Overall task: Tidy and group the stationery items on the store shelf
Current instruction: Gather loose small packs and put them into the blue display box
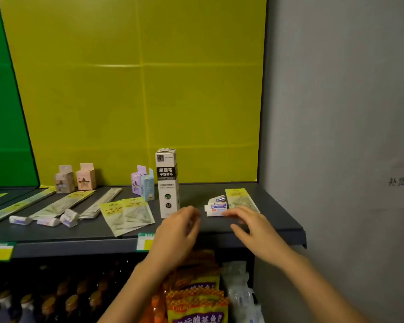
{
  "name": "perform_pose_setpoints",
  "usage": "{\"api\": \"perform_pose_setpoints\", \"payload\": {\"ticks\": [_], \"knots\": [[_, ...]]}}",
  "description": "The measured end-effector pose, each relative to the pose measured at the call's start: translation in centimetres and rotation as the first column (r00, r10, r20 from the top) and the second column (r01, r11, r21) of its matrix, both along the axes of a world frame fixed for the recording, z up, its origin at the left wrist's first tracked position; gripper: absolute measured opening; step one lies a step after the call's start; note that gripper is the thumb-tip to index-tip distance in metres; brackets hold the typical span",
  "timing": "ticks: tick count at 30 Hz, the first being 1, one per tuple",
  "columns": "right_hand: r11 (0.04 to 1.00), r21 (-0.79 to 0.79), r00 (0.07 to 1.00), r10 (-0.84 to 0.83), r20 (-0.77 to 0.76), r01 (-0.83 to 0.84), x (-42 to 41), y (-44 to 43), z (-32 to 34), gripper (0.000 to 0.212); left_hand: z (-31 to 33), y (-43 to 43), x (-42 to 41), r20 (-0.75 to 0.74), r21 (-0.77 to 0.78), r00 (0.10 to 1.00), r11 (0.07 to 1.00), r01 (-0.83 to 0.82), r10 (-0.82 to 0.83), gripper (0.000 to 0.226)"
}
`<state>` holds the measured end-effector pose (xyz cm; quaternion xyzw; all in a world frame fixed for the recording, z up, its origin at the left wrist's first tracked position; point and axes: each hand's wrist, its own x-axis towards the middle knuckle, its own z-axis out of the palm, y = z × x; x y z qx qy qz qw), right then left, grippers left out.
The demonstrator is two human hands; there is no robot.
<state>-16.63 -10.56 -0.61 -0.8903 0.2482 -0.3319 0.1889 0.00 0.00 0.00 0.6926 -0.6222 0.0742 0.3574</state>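
Note:
A tall white refill box (167,181) stands upright on the dark shelf (278,220). My left hand (177,231) hovers just in front of it, fingers apart, holding nothing. My right hand (250,223) reaches over the shelf's right part, fingertips at a small pile of white erasers (216,206). A yellow-topped packet (240,199) lies behind that hand. Two more such packets (126,214) overlap left of the box. Several white wrapped erasers (44,220) lie further left among long flat packets (63,203).
Small pastel boxes stand at the back: a brown and pink pair (75,179) and a purple and blue pair (142,183). A grey wall (336,136) bounds the shelf on the right. Price tags (145,241) hang on the front edge. Bottles and snack bags (196,299) fill the shelf below.

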Motion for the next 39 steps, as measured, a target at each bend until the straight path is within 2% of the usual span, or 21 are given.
{"api": "perform_pose_setpoints", "payload": {"ticks": [6,11,14,18,26,31,35,39], "knots": [[0.995,-0.095,0.962,-0.015,-0.274,-0.012,3.6,-6.6,1.0,0.033,0.7,-7.9,1.8,0.001,0.119,0.999,0.992,-0.035,0.035,0.024],[0.981,-0.186,0.890,-0.040,-0.455,-0.050,5.7,-8.9,1.4,0.045,1.1,-11.6,2.9,-0.003,0.183,0.998,0.981,-0.058,0.060,0.026],[0.963,-0.261,0.847,-0.088,-0.524,-0.062,6.5,-9.3,1.7,0.042,1.1,-13.0,3.6,0.010,0.226,0.997,0.971,-0.074,0.074,0.027],[0.957,-0.277,0.803,-0.098,-0.588,-0.086,7.3,-9.8,1.8,0.043,1.0,-14.4,4.5,0.024,0.270,0.997,0.959,-0.082,0.079,0.027],[0.950,-0.306,0.775,-0.145,-0.615,-0.066,8.5,-8.9,2.0,0.046,0.9,-16.3,5.8,0.017,0.332,0.996,0.939,-0.094,0.093,0.030],[0.977,-0.210,0.754,-0.107,-0.648,-0.043,8.3,-8.4,2.1,0.044,0.9,-17.1,6.1,0.020,0.373,0.996,0.923,-0.088,0.087,0.032],[0.997,-0.075,0.810,-0.053,-0.585,0.010,6.9,-8.6,2.8,0.040,0.8,-17.7,6.3,0.035,0.438,0.997,0.896,-0.072,0.064,0.033],[0.990,0.105,0.914,-0.040,-0.404,0.089,4.3,-10.4,4.3,0.039,0.9,-18.3,4.8,0.022,0.536,0.998,0.844,0.032,-0.051,0.037]]}}
